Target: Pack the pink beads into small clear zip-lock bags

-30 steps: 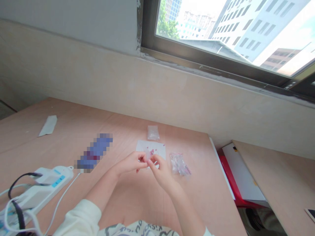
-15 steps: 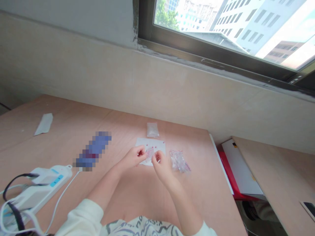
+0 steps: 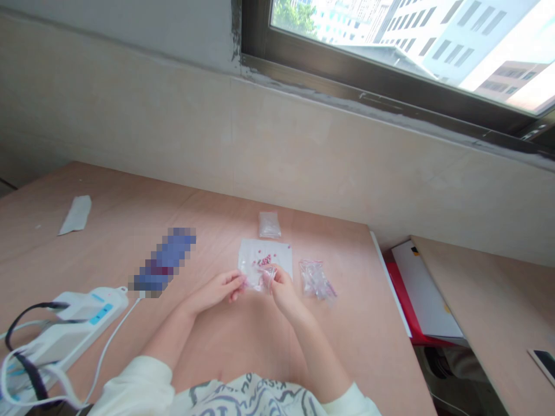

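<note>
A small clear zip bag is pinched in my right hand, above the near part of a white sheet of paper. My left hand is at the sheet's left edge, fingers drawn together; whatever is between the fingertips is too small to make out. Small red beads lie in a cluster on the sheet just beyond the bag, with a few scattered around them. To the right of my right hand lies a pile of clear bags with pinkish edges.
A flat clear packet lies behind the sheet. Leftward on the table are a blurred phone-like object, a white power strip with cables, and a scrap of paper. Red and white folders stand beyond the right edge.
My left hand has moved left and nearer to me, away from the bag, which is now at my right hand. A cluster of red beads now shows on the sheet.
</note>
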### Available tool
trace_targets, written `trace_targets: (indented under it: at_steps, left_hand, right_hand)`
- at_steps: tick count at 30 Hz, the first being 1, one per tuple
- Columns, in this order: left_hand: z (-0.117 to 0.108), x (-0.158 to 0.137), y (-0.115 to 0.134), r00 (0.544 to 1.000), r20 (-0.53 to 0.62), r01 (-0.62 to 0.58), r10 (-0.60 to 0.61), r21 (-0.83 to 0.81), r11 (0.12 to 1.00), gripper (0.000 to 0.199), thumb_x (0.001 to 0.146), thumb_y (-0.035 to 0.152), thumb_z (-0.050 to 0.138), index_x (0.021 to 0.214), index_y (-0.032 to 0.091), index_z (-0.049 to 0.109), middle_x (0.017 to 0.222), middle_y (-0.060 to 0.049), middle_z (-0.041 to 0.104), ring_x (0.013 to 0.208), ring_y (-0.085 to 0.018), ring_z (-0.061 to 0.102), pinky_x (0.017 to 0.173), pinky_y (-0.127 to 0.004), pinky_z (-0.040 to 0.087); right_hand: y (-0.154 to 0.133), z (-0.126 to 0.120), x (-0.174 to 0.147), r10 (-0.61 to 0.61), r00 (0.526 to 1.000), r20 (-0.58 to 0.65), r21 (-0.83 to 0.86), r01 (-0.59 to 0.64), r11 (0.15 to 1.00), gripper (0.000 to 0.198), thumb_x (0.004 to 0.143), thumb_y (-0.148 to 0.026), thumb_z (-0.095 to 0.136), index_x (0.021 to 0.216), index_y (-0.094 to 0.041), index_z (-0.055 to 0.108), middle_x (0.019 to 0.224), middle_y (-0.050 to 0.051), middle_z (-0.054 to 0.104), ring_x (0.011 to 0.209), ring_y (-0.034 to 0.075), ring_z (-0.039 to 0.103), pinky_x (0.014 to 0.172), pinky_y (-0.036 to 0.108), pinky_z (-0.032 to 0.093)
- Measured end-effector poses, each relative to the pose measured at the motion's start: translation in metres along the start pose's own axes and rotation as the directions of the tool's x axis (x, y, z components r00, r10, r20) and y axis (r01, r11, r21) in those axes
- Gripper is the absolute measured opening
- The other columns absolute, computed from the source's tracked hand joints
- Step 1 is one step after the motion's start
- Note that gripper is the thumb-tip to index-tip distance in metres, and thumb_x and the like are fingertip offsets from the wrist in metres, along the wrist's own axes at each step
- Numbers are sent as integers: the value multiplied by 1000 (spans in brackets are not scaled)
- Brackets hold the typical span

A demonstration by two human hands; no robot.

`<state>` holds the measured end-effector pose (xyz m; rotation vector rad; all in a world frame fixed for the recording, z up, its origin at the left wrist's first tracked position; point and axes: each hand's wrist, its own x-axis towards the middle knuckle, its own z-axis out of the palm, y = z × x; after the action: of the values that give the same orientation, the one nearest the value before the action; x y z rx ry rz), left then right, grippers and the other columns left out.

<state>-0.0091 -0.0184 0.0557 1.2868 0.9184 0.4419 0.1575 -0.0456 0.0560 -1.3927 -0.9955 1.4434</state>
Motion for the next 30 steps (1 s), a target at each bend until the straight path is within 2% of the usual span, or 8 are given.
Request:
trace_targets:
  at_steps: [2, 4, 7, 9, 16, 23, 30]
  left_hand:
    - [-2, 0, -9, 995, -101, 19, -23, -43, 999, 32, 71, 45, 45, 70, 13, 49, 57, 4, 46, 45, -6, 40, 44, -18, 32]
    - [-6, 1, -17, 976, -211, 36, -49, -65, 997, 33, 69, 46, 48, 70, 13, 48, 55, 5, 45, 43, -5, 40, 42, -18, 32]
    - [-10, 3, -28, 957, -282, 46, -68, -85, 995, 34, 67, 47, 49, 70, 13, 47, 54, 4, 47, 43, -6, 41, 42, -19, 33]
    - [-11, 4, -33, 948, -309, 48, -75, -95, 994, 34, 67, 47, 50, 69, 13, 47, 53, 4, 48, 43, -6, 42, 43, -19, 34]
    - [-12, 1, -33, 958, -279, 34, -69, -127, 991, 34, 69, 47, 47, 68, 12, 48, 57, 3, 51, 44, -5, 44, 47, -19, 37]
    - [-14, 3, -20, 922, -368, 107, -119, -53, 993, 40, 60, 54, 51, 55, 16, 37, 43, 9, 38, 32, -2, 30, 33, -15, 21]
    - [-10, 11, -8, 933, -360, 29, -22, 15, 999, 37, 62, 51, 50, 55, 17, 38, 40, 10, 31, 34, -3, 26, 35, -17, 17]
  right_hand:
    - [10, 3, 5, 23, 993, -118, 0, -23, 1000, 27, 64, -43, 50, 74, -18, 45, 52, -4, 47, 44, 8, 40, 42, 20, 30]
    - [21, 4, 8, -9, 978, -210, -47, 0, 999, 26, 66, -43, 48, 74, -19, 45, 56, -3, 48, 45, 8, 41, 42, 20, 30]
    - [33, 8, 10, -81, 972, -222, -150, 48, 987, 24, 65, -42, 49, 72, -18, 49, 62, -2, 50, 51, 9, 43, 44, 20, 32]
    - [38, 10, 12, -86, 974, -212, -195, 44, 980, 23, 63, -40, 51, 69, -18, 51, 59, -2, 49, 52, 10, 43, 45, 20, 32]
    - [43, 10, 25, -75, 969, -235, -217, 23, 976, 20, 59, -36, 52, 55, -17, 49, 53, -3, 44, 55, 11, 41, 53, 22, 32]
    - [40, 7, 25, -18, 974, -225, -153, -17, 988, 22, 58, -38, 53, 52, -18, 48, 47, -4, 40, 49, 10, 38, 46, 21, 28]
    - [38, 2, 24, 34, 974, -226, -115, -61, 991, 23, 59, -38, 54, 51, -17, 48, 43, -6, 37, 43, 8, 35, 42, 21, 26]
